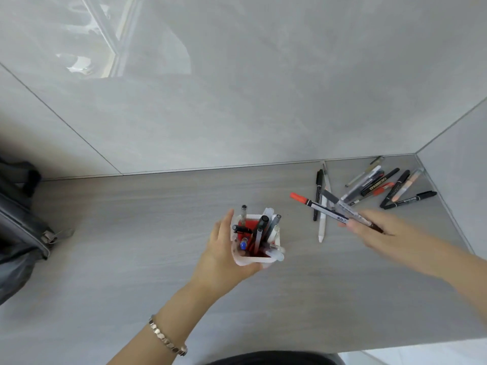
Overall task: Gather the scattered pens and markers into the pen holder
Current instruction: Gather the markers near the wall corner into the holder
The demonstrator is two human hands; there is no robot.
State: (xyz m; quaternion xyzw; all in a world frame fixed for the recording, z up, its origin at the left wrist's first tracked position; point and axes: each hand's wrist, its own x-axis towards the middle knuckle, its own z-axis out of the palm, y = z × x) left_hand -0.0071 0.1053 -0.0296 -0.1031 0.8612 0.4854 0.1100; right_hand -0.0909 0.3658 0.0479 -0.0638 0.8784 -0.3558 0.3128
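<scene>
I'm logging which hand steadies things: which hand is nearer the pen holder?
Left. The left hand wraps the pen holder, touching its side. The right hand is off to its right, carrying pens.

A desk nook in a home or office, it seems: a pale wood-grain desktop point(131, 233) is boxed in by glossy grey stone-look wall panels point(263, 88) at the back and right; pens and markers point(379, 185) lie heaped in the corner; a red-lined pen holder point(257, 239) stands mid-desk; a dark zipped bag point(21, 222) rests at the left edge.
</scene>
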